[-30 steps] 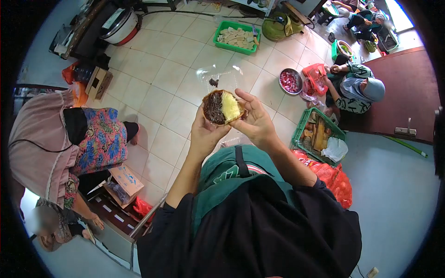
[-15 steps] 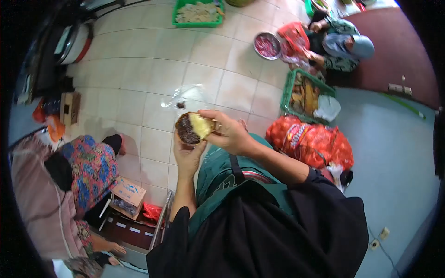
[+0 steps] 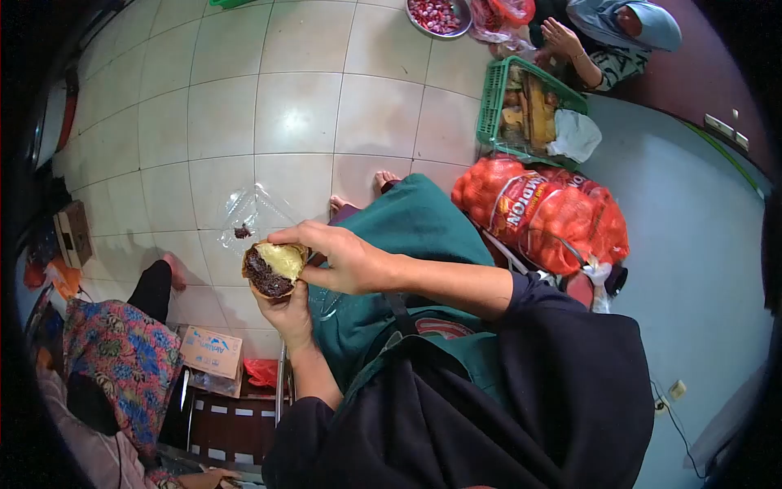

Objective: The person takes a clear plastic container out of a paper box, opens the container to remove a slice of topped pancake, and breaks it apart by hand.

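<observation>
A round topped cake (image 3: 273, 269) is held over my lap; dark chocolate-like sprinkles cover one half, pale yellow shreds the other. My left hand (image 3: 287, 316) supports it from below, fingers curled around its near edge. Reaching in from the right, my right hand (image 3: 349, 259) grips the yellow side with thumb and fingers. Just beyond the cake is a clear plastic container (image 3: 262, 208) with a dark crumb (image 3: 242, 232) in it; whether it rests on the floor cannot be made out.
A red net sack (image 3: 546, 216) lies to my right, beyond it a green crate (image 3: 491, 106) of brownish pieces. A person (image 3: 607, 49) sits by a metal bowl (image 3: 460, 24) of red-and-white pieces. At left are another person in a floral garment (image 3: 130, 363) and a cardboard box (image 3: 212, 350).
The view has shifted, so the cake and my hands appear lower and farther left. Both hands still hold the cake. The seated person at the right now has a raised hand with spread fingers.
</observation>
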A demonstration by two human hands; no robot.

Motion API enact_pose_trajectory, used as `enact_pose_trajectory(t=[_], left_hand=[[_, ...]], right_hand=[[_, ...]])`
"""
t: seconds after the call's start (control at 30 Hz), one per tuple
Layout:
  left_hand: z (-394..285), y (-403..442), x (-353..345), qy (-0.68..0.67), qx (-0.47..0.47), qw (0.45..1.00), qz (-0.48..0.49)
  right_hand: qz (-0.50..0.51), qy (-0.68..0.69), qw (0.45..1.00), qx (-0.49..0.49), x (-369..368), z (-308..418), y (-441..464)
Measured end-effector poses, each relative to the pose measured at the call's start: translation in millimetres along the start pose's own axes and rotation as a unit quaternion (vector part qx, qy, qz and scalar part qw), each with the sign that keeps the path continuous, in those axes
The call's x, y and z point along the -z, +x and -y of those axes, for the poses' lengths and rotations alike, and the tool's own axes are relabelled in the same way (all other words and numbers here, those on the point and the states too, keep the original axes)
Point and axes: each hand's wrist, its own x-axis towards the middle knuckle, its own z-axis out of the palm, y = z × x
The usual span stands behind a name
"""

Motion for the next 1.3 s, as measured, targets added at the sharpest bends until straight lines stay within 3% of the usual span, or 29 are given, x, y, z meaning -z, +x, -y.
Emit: enact_pose_trajectory(t=[0.4,0.53,0.6,0.7,0.73,0.83,1.0,1.3], left_hand=[[176.4,125.2,-11.4,-0.054,-0.130,0.990,-0.020],[218.5,139.5,-19.0,-0.033,-0.207,0.978,-0.006],[239.8,136.6,-12.4,-0.039,-0.191,0.981,0.015],[236.7,119.4,-20.9,-0.008,-0.172,0.985,0.019],[228.0,111.8,-27.7,-0.003,-0.167,0.986,0.015],[208.6,99.8,-38.3,-0.028,-0.169,0.984,0.047],[225.6,108.7,-53.6,-0.059,-0.179,0.980,0.068],[228.2,98.6,-89.6,-0.070,-0.165,0.962,0.206]], right_hand=[[0.088,-0.028,0.990,0.109,58.0,-176.8,96.2],[0.098,0.034,0.987,0.122,64.0,-232.5,100.0],[0.105,0.065,0.987,0.099,65.7,-253.7,93.3],[0.081,0.039,0.992,0.090,68.0,-257.4,73.1],[0.074,-0.050,0.992,0.093,72.9,-239.6,63.2],[0.097,0.037,0.994,0.022,71.6,-233.8,53.8],[0.071,0.069,0.994,0.042,83.6,-236.3,47.8],[0.021,0.170,0.982,0.086,122.9,-243.4,7.5]])
